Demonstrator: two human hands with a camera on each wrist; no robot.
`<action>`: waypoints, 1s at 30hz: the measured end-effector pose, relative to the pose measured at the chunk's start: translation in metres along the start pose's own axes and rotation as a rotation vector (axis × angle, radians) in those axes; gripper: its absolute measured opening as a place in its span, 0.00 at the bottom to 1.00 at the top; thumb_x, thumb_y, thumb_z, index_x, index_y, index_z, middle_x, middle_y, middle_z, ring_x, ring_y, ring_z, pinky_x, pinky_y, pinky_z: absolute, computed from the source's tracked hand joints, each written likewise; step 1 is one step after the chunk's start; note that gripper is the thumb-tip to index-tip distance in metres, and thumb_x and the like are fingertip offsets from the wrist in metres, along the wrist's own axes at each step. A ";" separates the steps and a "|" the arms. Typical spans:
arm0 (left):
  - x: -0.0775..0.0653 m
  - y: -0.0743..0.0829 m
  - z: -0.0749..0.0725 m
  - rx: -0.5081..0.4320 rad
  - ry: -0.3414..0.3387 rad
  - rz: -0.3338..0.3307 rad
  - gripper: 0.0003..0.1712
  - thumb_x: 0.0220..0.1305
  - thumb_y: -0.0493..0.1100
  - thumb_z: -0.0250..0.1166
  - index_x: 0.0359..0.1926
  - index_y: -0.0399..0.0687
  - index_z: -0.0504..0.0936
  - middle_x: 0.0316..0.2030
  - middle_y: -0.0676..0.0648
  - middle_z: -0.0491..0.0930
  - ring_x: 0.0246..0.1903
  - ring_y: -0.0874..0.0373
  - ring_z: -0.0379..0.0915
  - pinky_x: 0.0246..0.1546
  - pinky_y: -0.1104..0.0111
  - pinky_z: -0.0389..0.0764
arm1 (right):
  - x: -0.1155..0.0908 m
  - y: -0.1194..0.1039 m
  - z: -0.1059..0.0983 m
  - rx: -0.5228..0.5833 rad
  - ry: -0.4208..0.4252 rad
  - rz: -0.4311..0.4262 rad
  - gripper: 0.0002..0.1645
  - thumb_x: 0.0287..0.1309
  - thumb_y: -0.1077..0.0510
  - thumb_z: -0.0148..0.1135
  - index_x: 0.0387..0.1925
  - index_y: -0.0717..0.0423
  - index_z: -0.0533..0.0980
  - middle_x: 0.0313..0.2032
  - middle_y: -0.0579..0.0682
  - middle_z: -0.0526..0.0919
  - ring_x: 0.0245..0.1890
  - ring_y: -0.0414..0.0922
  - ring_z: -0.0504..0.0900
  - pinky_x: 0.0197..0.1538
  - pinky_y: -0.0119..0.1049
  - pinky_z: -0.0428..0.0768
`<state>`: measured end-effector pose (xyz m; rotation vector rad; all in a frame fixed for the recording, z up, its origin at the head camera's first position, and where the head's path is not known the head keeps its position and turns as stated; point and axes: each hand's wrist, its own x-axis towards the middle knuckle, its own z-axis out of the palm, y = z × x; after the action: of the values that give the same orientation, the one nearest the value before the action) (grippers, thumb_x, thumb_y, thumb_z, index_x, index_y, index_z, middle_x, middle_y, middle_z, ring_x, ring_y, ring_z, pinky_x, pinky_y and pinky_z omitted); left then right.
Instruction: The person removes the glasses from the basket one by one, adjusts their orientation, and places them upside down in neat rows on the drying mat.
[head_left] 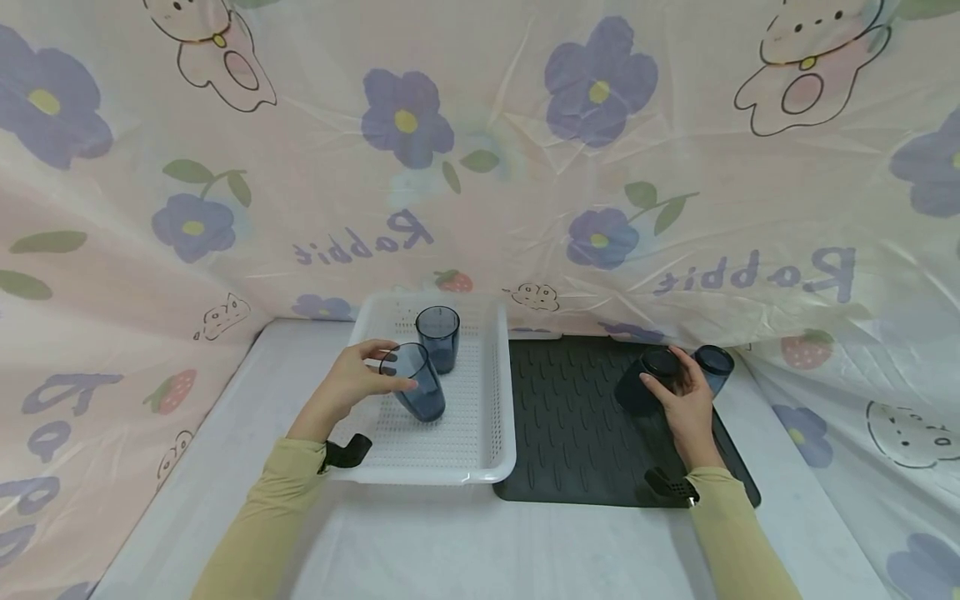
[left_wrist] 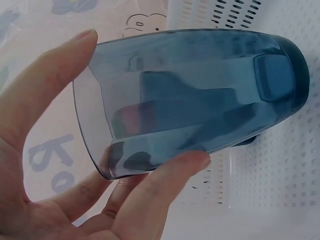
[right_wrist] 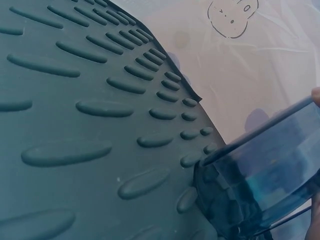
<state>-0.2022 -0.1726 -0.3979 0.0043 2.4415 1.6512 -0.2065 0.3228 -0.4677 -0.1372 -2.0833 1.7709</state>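
My left hand (head_left: pixel 356 382) grips a blue-tinted drinking glass (head_left: pixel 418 387) near its rim, thumb on one side and fingers on the other. That glass leans, its thick base pointing into the white perforated basket (left_wrist: pixel 280 165). Behind it a second blue glass (head_left: pixel 438 337) stands upright in the basket. On the right, my right hand (head_left: pixel 688 412) holds another blue glass (right_wrist: pixel 260 175) near its upper end, over the dark ridged mat (right_wrist: pixel 100 135). Just beyond that hand, a further glass (head_left: pixel 715 367) is by the mat's far right corner, partly hidden.
The basket (head_left: pixel 508 400) sits left of the mat (head_left: pixel 570 433), their edges close together. Both lie on a white-covered table (head_left: pixel 420 542). A patterned cloth curtain (head_left: pixel 495 183) hangs behind and along the sides.
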 end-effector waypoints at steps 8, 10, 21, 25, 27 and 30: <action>-0.006 0.005 -0.004 -0.056 -0.011 0.031 0.49 0.41 0.49 0.81 0.65 0.51 0.69 0.59 0.40 0.63 0.51 0.47 0.72 0.45 0.60 0.80 | 0.000 0.002 -0.001 0.003 -0.001 0.013 0.43 0.53 0.67 0.69 0.68 0.43 0.64 0.66 0.56 0.64 0.65 0.42 0.63 0.67 0.29 0.59; -0.008 0.005 -0.004 -0.065 -0.009 0.041 0.49 0.41 0.49 0.81 0.65 0.51 0.69 0.58 0.40 0.63 0.50 0.47 0.72 0.45 0.60 0.80 | 0.000 0.002 -0.001 -0.001 0.000 0.012 0.43 0.53 0.66 0.69 0.68 0.43 0.64 0.66 0.56 0.63 0.66 0.43 0.63 0.68 0.29 0.59; -0.012 0.007 -0.002 -0.117 -0.006 0.058 0.46 0.45 0.46 0.79 0.66 0.50 0.68 0.59 0.39 0.62 0.51 0.48 0.73 0.46 0.60 0.80 | 0.000 0.002 0.000 0.007 0.004 0.011 0.43 0.53 0.67 0.69 0.68 0.44 0.64 0.66 0.55 0.64 0.66 0.43 0.63 0.68 0.31 0.58; -0.014 0.008 -0.002 -0.143 0.005 0.066 0.47 0.45 0.46 0.79 0.66 0.50 0.68 0.59 0.39 0.61 0.51 0.48 0.72 0.47 0.60 0.80 | 0.000 0.002 0.000 0.006 0.005 0.005 0.43 0.53 0.67 0.69 0.68 0.44 0.64 0.66 0.54 0.65 0.66 0.43 0.63 0.68 0.30 0.59; -0.015 0.009 -0.003 -0.165 0.012 0.073 0.47 0.45 0.46 0.79 0.66 0.50 0.68 0.59 0.40 0.62 0.51 0.48 0.72 0.46 0.60 0.80 | 0.000 0.002 0.000 0.009 0.006 0.006 0.43 0.53 0.67 0.69 0.68 0.44 0.64 0.66 0.54 0.65 0.65 0.43 0.63 0.68 0.30 0.59; -0.015 0.009 -0.003 -0.202 0.013 0.082 0.46 0.45 0.44 0.79 0.66 0.49 0.68 0.59 0.40 0.62 0.51 0.48 0.72 0.46 0.60 0.80 | 0.000 0.002 0.000 0.014 0.007 0.009 0.42 0.53 0.67 0.69 0.67 0.44 0.65 0.65 0.54 0.65 0.65 0.43 0.64 0.67 0.29 0.59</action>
<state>-0.1884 -0.1738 -0.3861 0.0659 2.3009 1.9310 -0.2070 0.3228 -0.4693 -0.1492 -2.0684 1.7868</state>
